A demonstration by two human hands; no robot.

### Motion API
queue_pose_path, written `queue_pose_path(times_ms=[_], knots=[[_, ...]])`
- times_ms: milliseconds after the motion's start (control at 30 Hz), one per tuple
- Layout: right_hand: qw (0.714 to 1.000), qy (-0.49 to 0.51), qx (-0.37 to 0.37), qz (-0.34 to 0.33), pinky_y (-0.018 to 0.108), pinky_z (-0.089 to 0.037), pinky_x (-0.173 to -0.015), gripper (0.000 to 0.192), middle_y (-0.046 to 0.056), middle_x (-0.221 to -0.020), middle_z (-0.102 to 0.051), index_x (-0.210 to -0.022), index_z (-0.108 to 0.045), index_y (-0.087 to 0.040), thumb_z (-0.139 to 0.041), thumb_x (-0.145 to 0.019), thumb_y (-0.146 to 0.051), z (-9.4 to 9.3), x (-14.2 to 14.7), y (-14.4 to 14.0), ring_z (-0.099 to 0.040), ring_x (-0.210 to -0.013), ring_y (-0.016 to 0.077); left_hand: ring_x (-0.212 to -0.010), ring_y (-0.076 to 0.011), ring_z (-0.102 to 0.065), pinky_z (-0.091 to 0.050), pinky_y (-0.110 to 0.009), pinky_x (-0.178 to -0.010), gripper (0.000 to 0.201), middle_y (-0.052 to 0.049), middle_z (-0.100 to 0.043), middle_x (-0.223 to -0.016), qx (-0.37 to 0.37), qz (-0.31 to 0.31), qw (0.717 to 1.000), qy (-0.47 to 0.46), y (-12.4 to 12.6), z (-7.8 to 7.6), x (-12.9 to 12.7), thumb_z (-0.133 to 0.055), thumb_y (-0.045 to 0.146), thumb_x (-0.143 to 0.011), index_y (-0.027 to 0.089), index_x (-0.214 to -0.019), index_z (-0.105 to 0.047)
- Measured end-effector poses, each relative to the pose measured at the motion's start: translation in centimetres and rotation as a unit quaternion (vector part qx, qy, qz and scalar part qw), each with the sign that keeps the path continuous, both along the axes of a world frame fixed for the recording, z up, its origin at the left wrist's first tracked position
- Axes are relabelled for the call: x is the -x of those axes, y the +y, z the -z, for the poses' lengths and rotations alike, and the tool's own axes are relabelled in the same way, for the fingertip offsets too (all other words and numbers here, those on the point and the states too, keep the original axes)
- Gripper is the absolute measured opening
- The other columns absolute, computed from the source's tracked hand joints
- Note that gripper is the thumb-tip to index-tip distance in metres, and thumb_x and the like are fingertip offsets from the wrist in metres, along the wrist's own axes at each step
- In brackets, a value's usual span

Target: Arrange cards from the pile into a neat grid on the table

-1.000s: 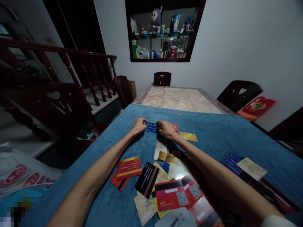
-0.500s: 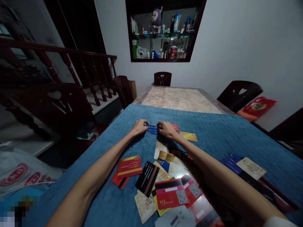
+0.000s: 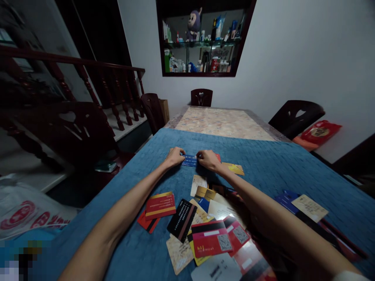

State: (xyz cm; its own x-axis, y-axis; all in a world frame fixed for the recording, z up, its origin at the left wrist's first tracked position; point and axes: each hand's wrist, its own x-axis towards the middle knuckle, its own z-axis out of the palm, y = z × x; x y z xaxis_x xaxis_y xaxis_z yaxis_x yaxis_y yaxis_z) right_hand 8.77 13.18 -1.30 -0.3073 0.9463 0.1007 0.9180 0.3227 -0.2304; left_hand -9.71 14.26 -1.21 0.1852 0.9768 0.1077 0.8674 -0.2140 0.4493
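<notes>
Left hand (image 3: 175,157) and right hand (image 3: 208,159) pinch opposite ends of a flat blue plastic card (image 3: 190,160) mid-surface on the blue cloth-covered surface (image 3: 272,168); many loose cards (image 3: 205,230) lie unsorted near its front edge.

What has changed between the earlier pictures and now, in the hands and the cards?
Very little. The left hand and right hand have drawn slightly closer together on the blue card, so less of it shows between them. Both hands keep their fingertips on its ends, flat on the blue cloth. The yellow card and the scattered cards nearer the person lie as before.
</notes>
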Motion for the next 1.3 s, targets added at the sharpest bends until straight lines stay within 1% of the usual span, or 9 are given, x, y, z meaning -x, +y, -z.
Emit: queue_pose_path(times_ms=[300,400,500,600,700,867,1033,1167,1300], knots=[[0.999,-0.042,0.005,0.003,0.024,-0.045,-0.076,0.034,0.011,-0.102,-0.075,-0.111,-0.073,-0.019,-0.051,-0.085,-0.018,0.1,-0.3,-0.5,-0.068,-0.096,0.0216,-0.086,-0.0212,-0.067,-0.050,-0.028,-0.084,0.033,-0.008,-0.074,-0.087,-0.005,0.025,0.999,0.031,-0.6,-0.1,-0.8,-0.060,0.015,-0.074,0.014,-0.102,-0.076],[0.998,-0.065,-0.005,0.005,0.029,-0.046,-0.079,0.034,0.015,-0.108,-0.072,-0.110,-0.072,-0.017,-0.050,-0.085,-0.019,0.0,0.0,-0.9,-0.065,-0.099,0.0253,-0.086,-0.0208,-0.067,-0.049,-0.027,-0.084,0.034,-0.008,-0.074,-0.087,-0.007,0.032,0.999,0.043,-0.7,0.0,-0.8,-0.059,0.015,-0.074,0.014,-0.104,-0.075],[0.996,-0.086,-0.021,-0.003,0.036,-0.046,-0.082,0.034,0.019,-0.115,-0.066,-0.111,-0.071,-0.015,-0.048,-0.087,-0.021,-0.5,0.1,-1.5,-0.060,-0.106,0.0302,-0.087,-0.0205,-0.067,-0.049,-0.026,-0.085,0.035,-0.007,-0.074,-0.088,-0.010,0.033,0.998,0.050,-0.6,0.1,-0.9,-0.058,0.015,-0.075,0.013,-0.106,-0.074],[0.994,-0.103,-0.026,-0.028,0.039,-0.045,-0.085,0.031,0.016,-0.120,-0.063,-0.111,-0.070,-0.018,-0.050,-0.088,-0.026,-0.9,0.0,-2.2,-0.052,-0.114,0.0319,-0.087,-0.0201,-0.067,-0.049,-0.025,-0.084,0.034,-0.008,-0.074,-0.089,-0.012,0.034,0.998,0.054,-0.6,0.2,-0.9,-0.058,0.015,-0.076,0.014,-0.107,-0.074],[0.992,-0.116,-0.019,-0.054,0.041,-0.043,-0.088,0.031,0.014,-0.123,-0.062,-0.111,-0.069,-0.021,-0.056,-0.087,-0.034,-1.0,-0.2,-2.5,-0.047,-0.117,0.0324,-0.091,-0.0207,-0.067,-0.049,-0.026,-0.086,0.033,-0.009,-0.074,-0.092,-0.015,0.032,0.998,0.059,-0.6,0.2,-1.1,-0.058,0.016,-0.078,0.016,-0.108,-0.073],[0.989,-0.130,-0.008,-0.064,0.045,-0.043,-0.088,0.034,0.014,-0.122,-0.062,-0.116,-0.066,-0.020,-0.058,-0.088,-0.037,-0.8,-0.2,-2.5,-0.046,-0.117,0.0335,-0.103,-0.0227,-0.064,-0.047,-0.028,-0.090,0.029,-0.012,-0.073,-0.102,-0.021,0.018,0.997,0.072,-0.9,0.5,-1.4,-0.058,0.018,-0.082,0.017,-0.108,-0.071],[0.988,-0.137,-0.012,-0.063,0.047,-0.043,-0.089,0.030,0.014,-0.122,-0.062,-0.111,-0.068,-0.020,-0.058,-0.088,-0.035,-0.7,0.1,-2.6,-0.045,-0.117,0.0340,-0.103,-0.0231,-0.064,-0.048,-0.029,-0.089,0.025,-0.012,-0.072,-0.102,-0.022,0.009,0.997,0.077,-1.2,0.9,-1.5,-0.058,0.020,-0.084,0.016,-0.105,-0.071],[0.988,-0.140,-0.014,-0.064,0.046,-0.044,-0.089,0.030,0.015,-0.122,-0.062,-0.112,-0.067,-0.018,-0.057,-0.088,-0.032,-0.9,0.2,-2.9,-0.046,-0.116,0.0335,-0.100,-0.0217,-0.065,-0.047,-0.027,-0.090,0.024,-0.011,-0.073,-0.101,-0.024,0.013,0.998,0.058,-1.6,0.2,-1.1,-0.058,0.021,-0.085,0.015,-0.103,-0.072],[0.988,-0.140,-0.014,-0.065,0.046,-0.043,-0.089,0.030,0.015,-0.122,-0.061,-0.113,-0.066,-0.019,-0.056,-0.089,-0.033,-0.9,0.1,-3.0,-0.045,-0.117,0.0334,-0.090,-0.0194,-0.067,-0.048,-0.026,-0.087,0.028,-0.009,-0.075,-0.096,-0.024,0.014,0.999,0.036,-3.1,-0.8,0.0,-0.054,0.018,-0.085,0.013,-0.105,-0.073]])
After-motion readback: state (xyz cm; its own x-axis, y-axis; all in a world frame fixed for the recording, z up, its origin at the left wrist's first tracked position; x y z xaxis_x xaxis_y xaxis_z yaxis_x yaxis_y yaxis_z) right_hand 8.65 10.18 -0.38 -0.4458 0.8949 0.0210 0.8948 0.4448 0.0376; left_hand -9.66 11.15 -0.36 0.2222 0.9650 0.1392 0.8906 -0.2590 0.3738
